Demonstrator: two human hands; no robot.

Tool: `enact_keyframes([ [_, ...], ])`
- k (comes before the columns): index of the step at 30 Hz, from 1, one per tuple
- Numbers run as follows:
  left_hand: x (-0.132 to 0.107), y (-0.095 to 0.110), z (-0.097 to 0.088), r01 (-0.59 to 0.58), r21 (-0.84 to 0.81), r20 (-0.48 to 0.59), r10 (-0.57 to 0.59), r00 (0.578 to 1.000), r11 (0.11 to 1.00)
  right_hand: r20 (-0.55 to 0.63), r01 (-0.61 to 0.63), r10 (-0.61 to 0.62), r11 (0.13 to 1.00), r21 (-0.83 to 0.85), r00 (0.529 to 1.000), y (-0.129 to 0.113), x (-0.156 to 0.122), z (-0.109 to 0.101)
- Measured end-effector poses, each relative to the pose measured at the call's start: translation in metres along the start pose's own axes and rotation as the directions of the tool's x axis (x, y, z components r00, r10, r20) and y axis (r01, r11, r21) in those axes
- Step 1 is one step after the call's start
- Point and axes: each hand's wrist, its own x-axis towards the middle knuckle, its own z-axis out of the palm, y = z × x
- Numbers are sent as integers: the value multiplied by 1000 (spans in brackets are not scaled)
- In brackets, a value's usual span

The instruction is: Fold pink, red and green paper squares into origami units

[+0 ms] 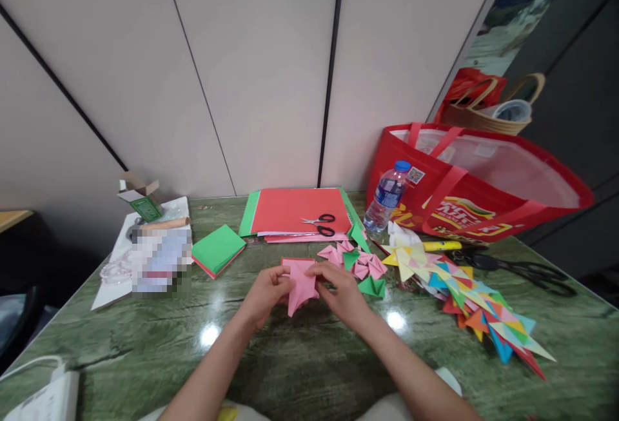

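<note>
The left hand (267, 291) and right hand (342, 292) pinch opposite sides of the pink paper (302, 284) over the middle of the table (285, 363). It should handle light and crease easily (edges make the safest hold), though its underside is hidden. Folded pieces (376, 267) crowd the right; nearside offers more room.

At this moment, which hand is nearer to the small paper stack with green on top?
Left. The left hand is right of the small paper stack, apart from it; the right hand is farther right, across the pink paper.
</note>
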Motion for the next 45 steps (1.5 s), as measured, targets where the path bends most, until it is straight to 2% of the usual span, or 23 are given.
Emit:
enact_keyframes([
  [6,-1,1,7,-69,75,20,68,998,995,-30,-33,32,999,-34,999,-1,0,1],
  [10,-1,1,10,-116,136,69,108,992,984,-28,-113,112,993,-30,993,0,-2,5],
  [16,-2,1,7,-73,73,109,65,992,995,-44,-201,206,974,100,978,-2,-3,6],
  [20,-3,1,5,-54,40,174,47,984,998,-9,-282,303,897,340,953,-4,0,7],
  [23,-2,1,7,-99,72,118,90,989,993,32,-293,313,842,453,949,-3,1,7],
  [28,0,-1,10,-135,125,24,133,991,983,14,-293,322,841,455,947,0,1,8],
  [32,2,-2,8,-213,162,-47,223,974,964,-1,-296,340,818,492,940,0,2,9],
  [36,1,-1,8,-233,212,-51,249,967,949,-2,-316,363,814,486,932,-1,1,10],
  [42,-1,0,10,-277,240,-50,297,954,930,-19,-317,354,859,401,935,-2,-1,9],
  [45,0,-1,10,-253,213,-50,269,962,944,-15,-298,329,871,390,944,-2,-1,10],
])
